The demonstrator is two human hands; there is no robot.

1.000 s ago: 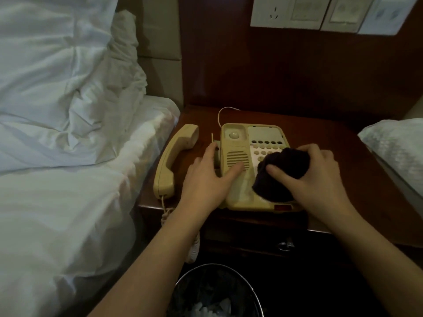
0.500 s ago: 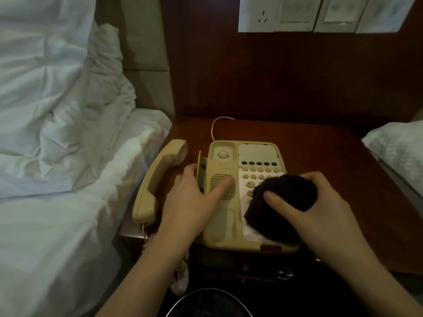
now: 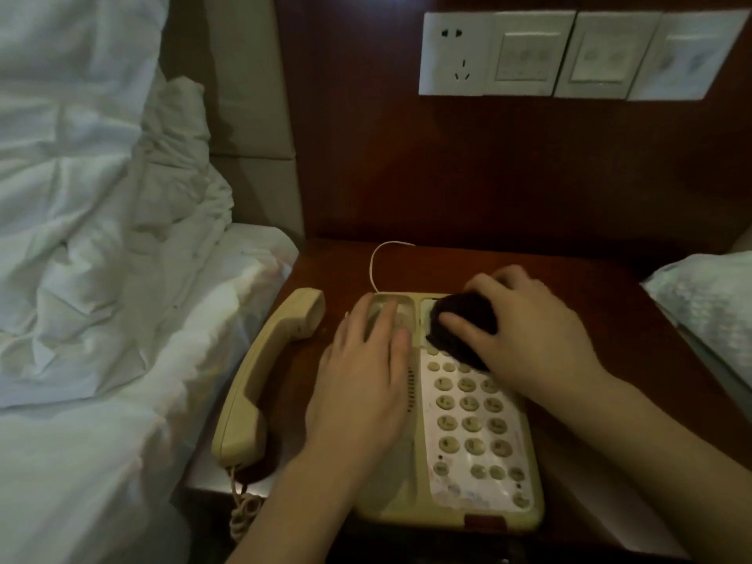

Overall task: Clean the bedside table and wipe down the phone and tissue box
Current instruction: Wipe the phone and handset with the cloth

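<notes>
A cream phone base [image 3: 468, 433] with a keypad lies on the dark wooden bedside table [image 3: 602, 331]. Its handset [image 3: 264, 376] lies off the cradle on the table to the left, with a coiled cord hanging over the front edge. My left hand [image 3: 362, 384] presses flat on the left side of the base, fingers over the cradle. My right hand [image 3: 525, 331] grips a bunched dark cloth [image 3: 460, 323] and holds it against the top of the keypad panel. No tissue box is in view.
A bed with rumpled white bedding [image 3: 101, 278] borders the table on the left. A white pillow [image 3: 708, 307] sits at the right edge. A row of wall socket and switch plates [image 3: 569, 54] hangs on the wood panel behind. A thin cord [image 3: 376, 262] loops behind the phone.
My right hand has slid the cloth from the lower keypad up to the top of the panel. My left hand has moved up to the cradle. The camera has come closer.
</notes>
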